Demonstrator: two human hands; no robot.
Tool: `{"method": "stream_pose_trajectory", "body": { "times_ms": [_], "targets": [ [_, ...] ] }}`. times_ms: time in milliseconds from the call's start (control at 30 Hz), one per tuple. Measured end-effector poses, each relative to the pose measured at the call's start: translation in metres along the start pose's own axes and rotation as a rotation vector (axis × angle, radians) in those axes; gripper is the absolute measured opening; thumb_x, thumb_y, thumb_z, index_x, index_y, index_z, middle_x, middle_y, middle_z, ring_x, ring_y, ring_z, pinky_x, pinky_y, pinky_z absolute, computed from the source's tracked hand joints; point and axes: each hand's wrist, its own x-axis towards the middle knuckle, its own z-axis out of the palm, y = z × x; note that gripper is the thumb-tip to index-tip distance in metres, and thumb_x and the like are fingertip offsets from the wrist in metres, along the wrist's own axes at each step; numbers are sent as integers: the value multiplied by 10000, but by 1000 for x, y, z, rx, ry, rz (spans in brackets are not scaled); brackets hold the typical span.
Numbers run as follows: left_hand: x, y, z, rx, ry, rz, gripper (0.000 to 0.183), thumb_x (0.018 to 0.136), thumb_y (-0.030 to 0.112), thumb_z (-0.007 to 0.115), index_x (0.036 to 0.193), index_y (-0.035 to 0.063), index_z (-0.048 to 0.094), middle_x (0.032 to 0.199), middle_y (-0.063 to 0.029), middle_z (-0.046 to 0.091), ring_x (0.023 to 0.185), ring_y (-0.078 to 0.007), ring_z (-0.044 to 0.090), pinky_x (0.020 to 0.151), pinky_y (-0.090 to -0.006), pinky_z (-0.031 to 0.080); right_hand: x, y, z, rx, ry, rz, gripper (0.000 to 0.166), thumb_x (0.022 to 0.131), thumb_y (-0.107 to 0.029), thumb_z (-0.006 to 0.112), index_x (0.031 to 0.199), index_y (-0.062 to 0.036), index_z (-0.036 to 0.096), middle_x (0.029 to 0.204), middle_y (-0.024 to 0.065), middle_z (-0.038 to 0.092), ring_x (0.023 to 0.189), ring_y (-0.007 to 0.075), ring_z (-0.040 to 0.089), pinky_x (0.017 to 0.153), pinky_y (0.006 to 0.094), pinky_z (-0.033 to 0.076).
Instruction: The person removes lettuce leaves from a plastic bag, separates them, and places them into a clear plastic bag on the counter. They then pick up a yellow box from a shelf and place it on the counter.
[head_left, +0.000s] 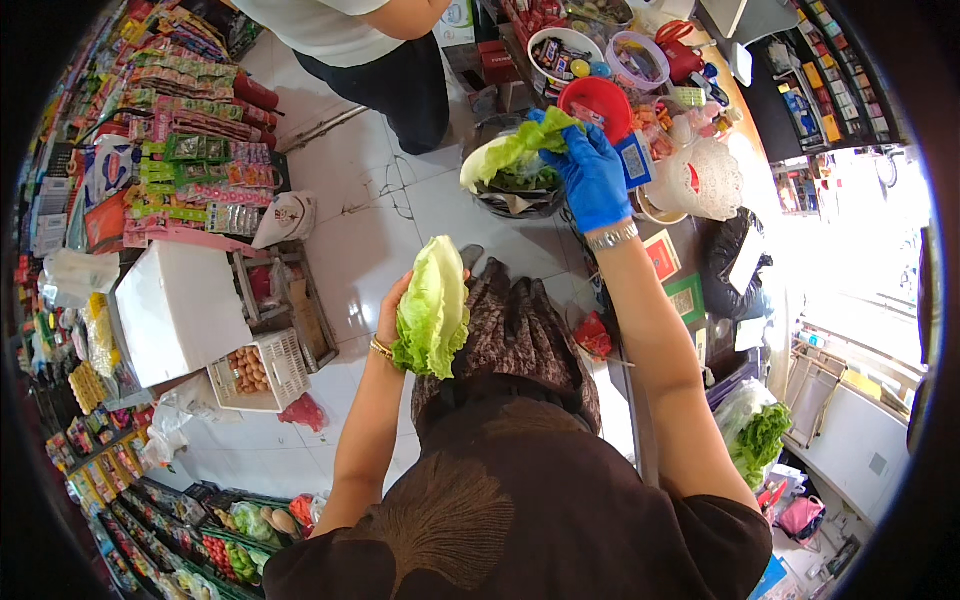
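Note:
A head of leafy lettuce (433, 311) rests in my bare left hand (391, 304), its pale ribs upward and its frilled green edge toward me. My right hand (596, 172), in a blue glove, pinches a loose lettuce leaf (517, 146). That leaf hangs over a bin lined with a dark bag (525, 204), which has green leaves inside. Whether the leaf touches the bin's contents I cannot tell. The gloved fingers cover part of the leaf's right end.
At right stands a counter with a red bucket (598, 101), a white tub of snacks (562, 56) and a lace-covered object (701, 180). On the left are a white box (180, 307) and a crate of eggs (289, 371). Another person (375, 60) stands ahead on the tiled floor (360, 262).

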Motion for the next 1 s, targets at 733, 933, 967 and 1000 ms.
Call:
{"method": "stream_pose_trajectory", "body": {
  "times_ms": [733, 933, 967, 1000],
  "targets": [
    [89, -209, 192, 920, -1181, -785, 771, 844, 110, 512, 1400, 41, -18, 1448, -122, 59, 1331, -202, 98, 1067, -309, 103, -294, -43, -96, -117, 853, -456, 912, 721, -117, 713, 1405, -131, 111, 1369, 62, 300, 1220, 175, 338, 994, 323, 322],
    [58, -309, 212, 1078, -1522, -889, 591, 875, 181, 501, 1372, 50, 209, 1456, -126, 94, 1344, -210, 77, 1071, -327, 98, -422, -56, -138, 128, 1108, -701, 612, 785, -227, 628, 1296, -55, 339, 1183, 89, 507, 1075, 216, 507, 908, 352, 424],
    [60, -325, 209, 1090, -1563, -870, 544, 875, 180, 501, 1351, 54, 269, 1447, -128, 141, 1339, -219, 119, 1068, -333, 122, -445, -61, -152, 130, 1115, -707, 593, 821, -283, 572, 1311, -58, 326, 1218, 103, 484, 1101, 230, 490, 934, 365, 401],
    [59, -343, 208, 1104, -1602, -846, 501, 874, 179, 501, 1330, 58, 330, 1438, -131, 188, 1333, -228, 161, 1065, -339, 147, -470, -64, -172, 130, 1118, -712, 582, 856, -339, 515, 1327, -61, 313, 1253, 116, 461, 1128, 244, 474, 960, 379, 377]
  ]
}}
